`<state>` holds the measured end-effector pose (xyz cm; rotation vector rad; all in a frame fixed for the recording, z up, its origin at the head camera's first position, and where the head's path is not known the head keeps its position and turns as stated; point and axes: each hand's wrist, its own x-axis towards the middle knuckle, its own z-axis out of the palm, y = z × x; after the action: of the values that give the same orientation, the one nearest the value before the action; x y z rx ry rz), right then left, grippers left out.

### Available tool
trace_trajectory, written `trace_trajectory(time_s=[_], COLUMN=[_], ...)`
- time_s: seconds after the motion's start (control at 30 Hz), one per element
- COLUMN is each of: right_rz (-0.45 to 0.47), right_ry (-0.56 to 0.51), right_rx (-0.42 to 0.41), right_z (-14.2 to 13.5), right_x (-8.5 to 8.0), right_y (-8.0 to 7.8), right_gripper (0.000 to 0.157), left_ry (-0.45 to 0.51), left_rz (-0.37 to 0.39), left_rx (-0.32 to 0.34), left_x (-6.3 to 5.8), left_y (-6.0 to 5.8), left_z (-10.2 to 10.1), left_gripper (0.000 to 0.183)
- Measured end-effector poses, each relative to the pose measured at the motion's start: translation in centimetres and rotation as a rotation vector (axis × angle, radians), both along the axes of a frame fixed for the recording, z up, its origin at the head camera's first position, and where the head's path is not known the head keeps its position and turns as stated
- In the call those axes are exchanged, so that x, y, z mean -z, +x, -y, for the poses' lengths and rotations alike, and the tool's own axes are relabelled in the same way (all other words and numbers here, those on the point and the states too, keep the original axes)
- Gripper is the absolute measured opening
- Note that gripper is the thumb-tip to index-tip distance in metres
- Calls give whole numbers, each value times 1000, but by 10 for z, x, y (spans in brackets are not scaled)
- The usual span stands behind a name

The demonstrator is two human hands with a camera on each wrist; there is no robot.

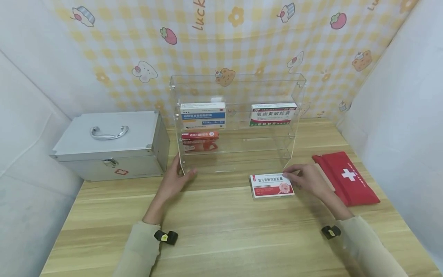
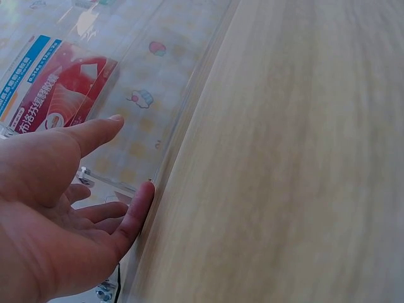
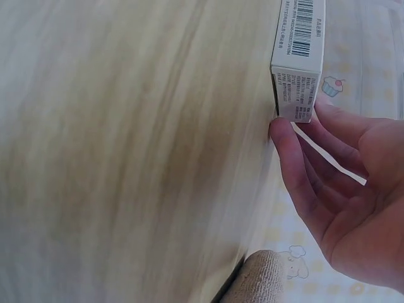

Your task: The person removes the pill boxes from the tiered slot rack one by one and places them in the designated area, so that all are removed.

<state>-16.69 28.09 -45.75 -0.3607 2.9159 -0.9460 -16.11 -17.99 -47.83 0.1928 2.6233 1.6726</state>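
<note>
A clear acrylic display rack (image 1: 256,144) with several tiers stands on the table. At its lower left corner is my left hand (image 1: 174,179), thumb extended in front and the other fingers beside the rack's side; in the left wrist view the hand (image 2: 69,208) grips nothing. My right hand (image 1: 306,179) pinches the right end of a white and red medicine box (image 1: 271,185), just in front of the rack's lower right. The right wrist view shows thumb and fingers on the end of this box (image 3: 300,63). Whether the box touches the table I cannot tell.
On the rack are a blue and white medicine box (image 1: 203,116), a red medicine box (image 1: 200,141) and a green and white medicine box (image 1: 273,115). A silver case (image 1: 110,150) stands left; a red first aid pouch (image 1: 349,179) lies right. Behind hangs a checked cloth (image 1: 207,50).
</note>
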Motion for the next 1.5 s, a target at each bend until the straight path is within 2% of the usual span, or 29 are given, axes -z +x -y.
trace_trajectory(time_s=[0.37, 0.5, 0.63, 0.77, 0.87, 1.0, 1.1, 1.27, 1.5], right_rz=[3, 15, -81, -191, -222, -287, -323, -333, -457], right_ry=[13, -1, 1, -30, -65, -78, -65, -5, 120], right_rx=[3, -3, -4, -47, -116, -209, -266, -327, -364], right_z=[-2, -2, 6, 36, 70, 113, 142, 174, 201], right_x=[3, 0, -17, -52, -79, -101, -108, -110, -113], right_y=[1, 3, 6, 3, -3, -16, -32, -53, -62], right_gripper=[21, 20, 23, 29, 32, 28, 25, 25, 28], left_ry=[9, 12, 17, 14, 0, 0, 17, 17, 6], left_rz=[9, 19, 20, 3, -4, -17, -29, -37, -35], left_rx=[-5, 0, 4, -6, -22, -18, -9, -8, -26], left_x=[-1, -4, -5, -4, -2, 2, 4, 4, 1], left_y=[1, 2, 2, 1, 0, -1, 0, 1, 3], left_z=[-1, -1, 0, 1, 1, -1, -2, -3, 0], left_gripper=[85, 87, 89, 88, 86, 84, 83, 84, 85])
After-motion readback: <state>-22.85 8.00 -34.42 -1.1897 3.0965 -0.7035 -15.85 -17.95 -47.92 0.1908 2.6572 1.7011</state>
